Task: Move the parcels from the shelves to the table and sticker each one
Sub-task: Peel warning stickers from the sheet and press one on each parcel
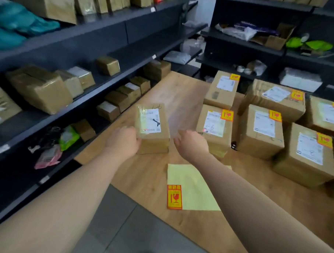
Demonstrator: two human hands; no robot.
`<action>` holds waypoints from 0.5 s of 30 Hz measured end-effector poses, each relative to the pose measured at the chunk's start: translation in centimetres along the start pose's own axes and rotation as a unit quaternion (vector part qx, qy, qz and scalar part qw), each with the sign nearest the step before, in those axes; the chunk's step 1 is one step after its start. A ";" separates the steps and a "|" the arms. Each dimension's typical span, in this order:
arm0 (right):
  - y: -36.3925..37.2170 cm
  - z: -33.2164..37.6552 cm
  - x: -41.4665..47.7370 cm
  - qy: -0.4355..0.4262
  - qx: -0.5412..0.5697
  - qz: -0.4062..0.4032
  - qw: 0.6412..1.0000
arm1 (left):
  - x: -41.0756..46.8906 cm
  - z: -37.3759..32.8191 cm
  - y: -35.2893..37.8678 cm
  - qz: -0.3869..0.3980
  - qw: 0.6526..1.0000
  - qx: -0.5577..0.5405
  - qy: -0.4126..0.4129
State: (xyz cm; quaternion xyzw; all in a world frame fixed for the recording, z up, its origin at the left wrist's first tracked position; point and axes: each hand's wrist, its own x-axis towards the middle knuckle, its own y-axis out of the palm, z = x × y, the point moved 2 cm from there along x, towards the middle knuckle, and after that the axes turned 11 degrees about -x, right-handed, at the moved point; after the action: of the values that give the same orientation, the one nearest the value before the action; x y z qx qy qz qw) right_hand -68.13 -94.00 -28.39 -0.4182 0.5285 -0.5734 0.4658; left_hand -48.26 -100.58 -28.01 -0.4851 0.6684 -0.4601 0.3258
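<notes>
at the table [183, 92], left hand [123, 141] around a white-labelled parcel [152, 128], right hand [191, 143] open

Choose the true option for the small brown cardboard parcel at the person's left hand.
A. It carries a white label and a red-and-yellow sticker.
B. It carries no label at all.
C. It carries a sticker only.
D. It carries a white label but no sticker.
D: the small brown cardboard parcel bears only a white paper label on top, while the neighbouring brown cardboard box to its right also carries a red-and-yellow sticker.
</notes>
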 end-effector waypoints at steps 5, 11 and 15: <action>1.8 2.1 4.1 0.031 -0.008 0.030 0.999 | 4.5 2.6 1.0 0.054 0.999 0.001 -0.001; 4.5 3.0 7.6 0.035 0.033 0.102 0.994 | 7.5 3.4 4.3 0.102 0.992 -0.072 -0.028; 5.2 2.5 7.9 0.035 0.094 0.103 0.990 | 7.5 3.5 5.2 0.088 0.984 -0.145 -0.055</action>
State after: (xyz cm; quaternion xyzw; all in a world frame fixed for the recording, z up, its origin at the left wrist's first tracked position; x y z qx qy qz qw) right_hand -66.89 -102.28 -33.42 -0.2957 0.5283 -0.5837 0.5410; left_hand -49.39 -108.21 -34.04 -0.4910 0.7493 -0.3006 0.3273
